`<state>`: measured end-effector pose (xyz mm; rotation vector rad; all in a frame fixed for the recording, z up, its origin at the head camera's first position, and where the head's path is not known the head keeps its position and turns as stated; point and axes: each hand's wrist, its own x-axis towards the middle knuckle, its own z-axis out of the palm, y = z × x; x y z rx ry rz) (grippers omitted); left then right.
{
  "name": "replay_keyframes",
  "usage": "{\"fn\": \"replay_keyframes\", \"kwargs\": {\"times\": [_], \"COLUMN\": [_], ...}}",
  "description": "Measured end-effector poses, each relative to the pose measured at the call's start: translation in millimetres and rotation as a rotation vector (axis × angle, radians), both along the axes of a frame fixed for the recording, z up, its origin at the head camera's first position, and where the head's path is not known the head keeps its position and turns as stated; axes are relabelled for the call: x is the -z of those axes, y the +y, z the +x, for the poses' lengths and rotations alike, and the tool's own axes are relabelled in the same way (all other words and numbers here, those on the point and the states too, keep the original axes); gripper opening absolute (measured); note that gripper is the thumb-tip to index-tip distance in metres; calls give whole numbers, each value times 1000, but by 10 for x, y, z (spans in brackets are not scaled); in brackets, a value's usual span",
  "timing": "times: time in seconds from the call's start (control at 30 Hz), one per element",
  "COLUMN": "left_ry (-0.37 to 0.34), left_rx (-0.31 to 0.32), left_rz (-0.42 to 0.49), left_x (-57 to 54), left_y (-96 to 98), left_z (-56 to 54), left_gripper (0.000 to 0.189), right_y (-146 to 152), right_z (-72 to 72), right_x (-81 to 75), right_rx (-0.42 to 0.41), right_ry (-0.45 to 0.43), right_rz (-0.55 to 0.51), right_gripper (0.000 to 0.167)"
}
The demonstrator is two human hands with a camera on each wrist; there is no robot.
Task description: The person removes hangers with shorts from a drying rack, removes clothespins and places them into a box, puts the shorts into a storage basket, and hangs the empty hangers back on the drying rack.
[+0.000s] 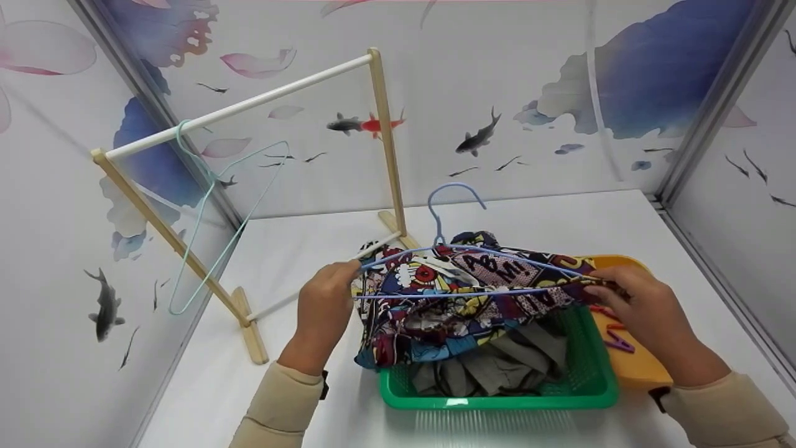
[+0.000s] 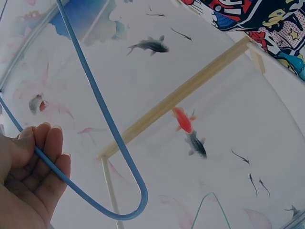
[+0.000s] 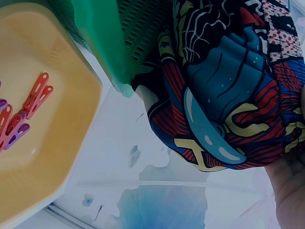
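Observation:
A blue wire hanger (image 1: 439, 239) is held level above a green basket (image 1: 497, 401), its hook pointing away. My left hand (image 1: 326, 311) grips the hanger's left end; in the left wrist view thumb and fingers close round the blue wire. Brightly printed comic-pattern shorts (image 1: 435, 323) drape below and behind the hanger, partly over the basket. My right hand (image 1: 647, 311) pinches the gathered waistband at the hanger's right end. In the right wrist view the shorts (image 3: 228, 95) hide most of that hand and the hanger's tip.
Grey cloth (image 1: 497, 364) lies in the basket. A yellow tray (image 1: 634, 364) with red and purple clothespins (image 3: 35, 98) stands right of it. At the left is a wooden rack with a white rod (image 1: 267, 99), a mint-green hanger (image 1: 208, 180) hooked on it. Printed walls surround the white table.

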<state>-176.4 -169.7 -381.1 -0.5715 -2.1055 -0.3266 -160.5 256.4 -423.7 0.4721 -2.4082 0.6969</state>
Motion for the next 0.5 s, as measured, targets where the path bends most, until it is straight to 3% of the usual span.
{"fn": "replay_keyframes", "kwargs": {"times": [0.2,0.5], "left_ry": [-9,-68], "left_rx": [-51,-107], "left_rz": [32,85], "left_x": [-24,-40], "left_y": [-119,-250], "left_z": [33,100], "left_gripper": [13,9], "right_y": [18,-6], "right_z": [-2,60], "right_x": [44,54], "right_rx": [-15,-18], "right_ry": [12,-38], "right_rz": [2,-36], "right_gripper": [29,25]}}
